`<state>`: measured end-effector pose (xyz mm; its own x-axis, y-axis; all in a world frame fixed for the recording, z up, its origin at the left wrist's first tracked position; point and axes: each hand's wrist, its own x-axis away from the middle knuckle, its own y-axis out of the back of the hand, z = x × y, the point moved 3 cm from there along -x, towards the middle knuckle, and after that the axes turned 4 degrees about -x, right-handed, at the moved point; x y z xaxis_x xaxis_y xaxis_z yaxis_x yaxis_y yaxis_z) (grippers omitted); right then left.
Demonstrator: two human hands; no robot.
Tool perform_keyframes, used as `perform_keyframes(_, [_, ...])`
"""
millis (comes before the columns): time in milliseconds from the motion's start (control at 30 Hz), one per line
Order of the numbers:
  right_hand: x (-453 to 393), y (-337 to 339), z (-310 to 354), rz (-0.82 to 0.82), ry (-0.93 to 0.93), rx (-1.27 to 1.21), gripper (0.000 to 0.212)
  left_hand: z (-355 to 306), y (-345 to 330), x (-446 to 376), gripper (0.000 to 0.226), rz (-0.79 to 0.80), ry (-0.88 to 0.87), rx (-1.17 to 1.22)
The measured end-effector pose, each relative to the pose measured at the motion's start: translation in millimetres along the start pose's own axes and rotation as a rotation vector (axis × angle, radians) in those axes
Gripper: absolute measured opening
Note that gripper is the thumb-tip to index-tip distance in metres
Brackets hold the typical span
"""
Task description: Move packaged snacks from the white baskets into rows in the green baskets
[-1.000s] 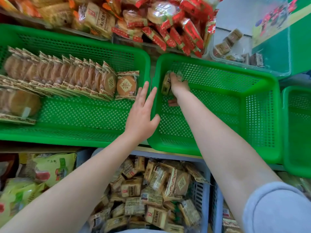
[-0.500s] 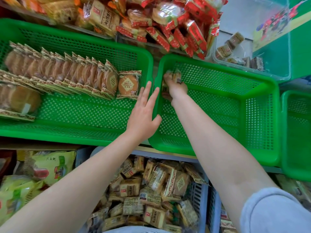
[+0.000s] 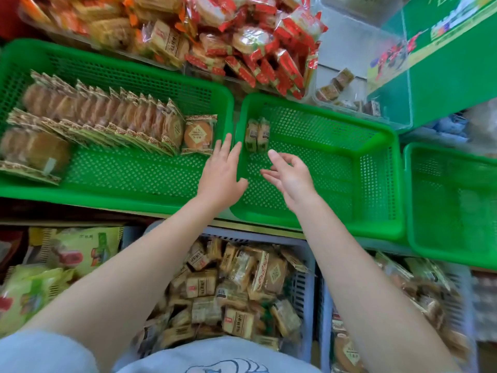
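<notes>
**Starting a new row in the middle green basket**

Two small snack packs [image 3: 257,135] stood upright, side by side and touching, in the far-left corner of the middle green basket [image 3: 376,184], at about 11 o'clock inside it. The right hand [image 3: 291,181] hung over the basket floor, near the packs but apart from them; its fingers were relaxed and spread, and it held nothing. The left hand [image 3: 220,175] lay flat with straight fingers on the rims where this basket meets the left green basket [image 3: 107,184], which already carried a long row of round cakes [image 3: 107,117].

The step in hand was probably to fetch more packs from the white basket [image 3: 301,292] at 6 o'clock, full of loose packs [image 3: 231,292]. To do it well, each new pack should go directly at the 3 o'clock side of the standing pair, upright and with the same face forward, so that the row grows straight along the far wall. The left hand could steady the basket. The pair seemed to lean a little, but the blur did not let me be sure; it could fall if pushed.
</notes>
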<state>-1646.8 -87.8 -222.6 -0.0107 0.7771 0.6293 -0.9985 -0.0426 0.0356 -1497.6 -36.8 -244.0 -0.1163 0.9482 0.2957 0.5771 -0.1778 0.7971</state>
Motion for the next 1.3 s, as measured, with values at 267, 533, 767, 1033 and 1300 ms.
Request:
perform_keyframes(267, [139.6,72.9,-112.7,-0.016,-0.041,0.305,0.005,11.8,-36.0,172.7,0.026,0.069,0.045,0.26])
perform_keyframes(533, [168.0,85.4,-259.4,0.248,-0.266,1.021,0.068,55.4,-93.6,238.3,0.028,0.531,0.138,0.044])
perform_keyframes(767, [181.5,82.2,-288.0,0.083,-0.167,0.764,0.046,61.8,-102.9,256.7,0.029,0.493,0.145,0.07])
perform_keyframes(1033, [213.9,100.6,-241.9,0.335,-0.152,0.333,0.036,37.7,-112.7,268.5,0.031,0.556,0.039,0.281])
perform_keyframes(1300, [211.8,140.6,-291.7,0.088,-0.186,0.901,0.051,66.7,-139.3,274.7,0.03,0.547,0.422,0.478])
